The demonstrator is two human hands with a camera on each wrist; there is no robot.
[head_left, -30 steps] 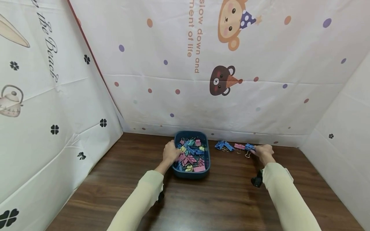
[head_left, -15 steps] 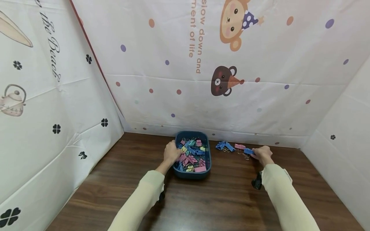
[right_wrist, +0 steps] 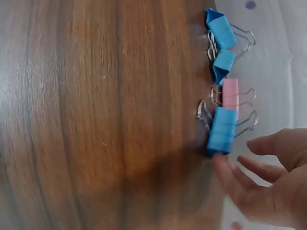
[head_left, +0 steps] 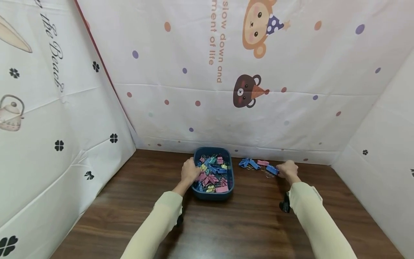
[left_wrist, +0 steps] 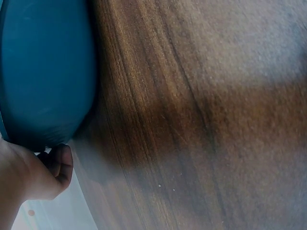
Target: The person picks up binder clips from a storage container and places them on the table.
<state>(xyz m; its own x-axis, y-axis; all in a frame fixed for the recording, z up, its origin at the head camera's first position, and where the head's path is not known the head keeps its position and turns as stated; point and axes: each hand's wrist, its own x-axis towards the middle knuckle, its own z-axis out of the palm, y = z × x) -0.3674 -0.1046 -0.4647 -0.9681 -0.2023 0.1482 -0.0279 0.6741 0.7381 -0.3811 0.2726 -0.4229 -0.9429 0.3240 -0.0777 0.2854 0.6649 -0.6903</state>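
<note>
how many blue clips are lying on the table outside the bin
3: a far-left blue clip, a middle blue clip, and a right blue clip beside the right hand; others may be hidden.

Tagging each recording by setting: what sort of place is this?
Probably an indoor tabletop corner set up for recording: white printed sheets screen the back and sides of a dark brown wood-grain table, which carries a dark blue rounded rectangular bin of multicoloured binder clips.
</note>
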